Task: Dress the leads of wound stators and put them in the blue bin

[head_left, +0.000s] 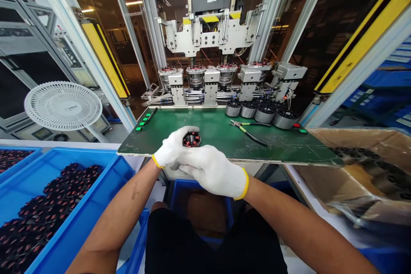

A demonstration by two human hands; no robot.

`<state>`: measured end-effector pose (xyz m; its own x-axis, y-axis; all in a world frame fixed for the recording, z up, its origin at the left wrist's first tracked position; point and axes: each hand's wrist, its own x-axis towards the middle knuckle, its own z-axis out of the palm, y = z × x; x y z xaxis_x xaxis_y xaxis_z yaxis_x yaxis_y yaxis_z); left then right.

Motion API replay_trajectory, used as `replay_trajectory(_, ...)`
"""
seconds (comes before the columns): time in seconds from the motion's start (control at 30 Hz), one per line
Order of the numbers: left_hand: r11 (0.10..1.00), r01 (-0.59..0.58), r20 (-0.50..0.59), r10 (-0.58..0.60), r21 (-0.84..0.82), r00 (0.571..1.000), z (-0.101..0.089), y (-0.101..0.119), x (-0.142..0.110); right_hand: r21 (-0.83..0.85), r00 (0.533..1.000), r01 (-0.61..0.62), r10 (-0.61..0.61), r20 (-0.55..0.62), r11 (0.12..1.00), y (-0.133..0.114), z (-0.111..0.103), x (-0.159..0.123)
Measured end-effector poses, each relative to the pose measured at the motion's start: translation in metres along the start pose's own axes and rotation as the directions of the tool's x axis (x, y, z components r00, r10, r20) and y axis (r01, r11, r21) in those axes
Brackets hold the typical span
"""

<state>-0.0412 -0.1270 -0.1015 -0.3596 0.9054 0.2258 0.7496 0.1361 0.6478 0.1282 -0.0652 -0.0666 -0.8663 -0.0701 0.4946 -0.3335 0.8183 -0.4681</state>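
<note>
The wound stator [192,139] sits in my left hand [173,147], fingers curled round its side and pinching it just over the green bench top [218,130]. I'd judge it stiff and heavy for its size, yet the windings [189,140] look like the fragile part (I'd keep off them), so the outer rim [199,138] is the place to hold. A thin wire [185,122] rises just past my fingertips. My right hand [212,171] lies across the left, fingers pressed together; whether they grip anything, I can't tell. Ahead of my fingers lie pliers [245,129] — beyond them, grey cylindrical housings [265,115] stand in a row. Left of my wrist, a blue tray [96,157] holds more stators [35,218].
</note>
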Motion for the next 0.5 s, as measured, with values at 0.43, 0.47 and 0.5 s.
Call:
replay_trajectory(0.43,0.999,-0.009,0.034,0.01,-0.037,0.999,-0.001,0.0,0.005,0.748,0.774,-0.37,0.628,-0.079,0.551,0.087,-0.009,0.017)
replay_trajectory(0.47,1.0,0.002,0.034,-0.001,-0.029,0.999,-0.001,0.0,0.005,0.745,0.777,-0.372,0.625,-0.076,0.554,0.089,-0.009,0.02)
replay_trajectory(0.5,1.0,0.008,0.036,-0.008,-0.02,0.999,-0.001,0.0,0.006,0.741,0.779,-0.374,0.622,-0.075,0.558,0.092,-0.009,0.022)
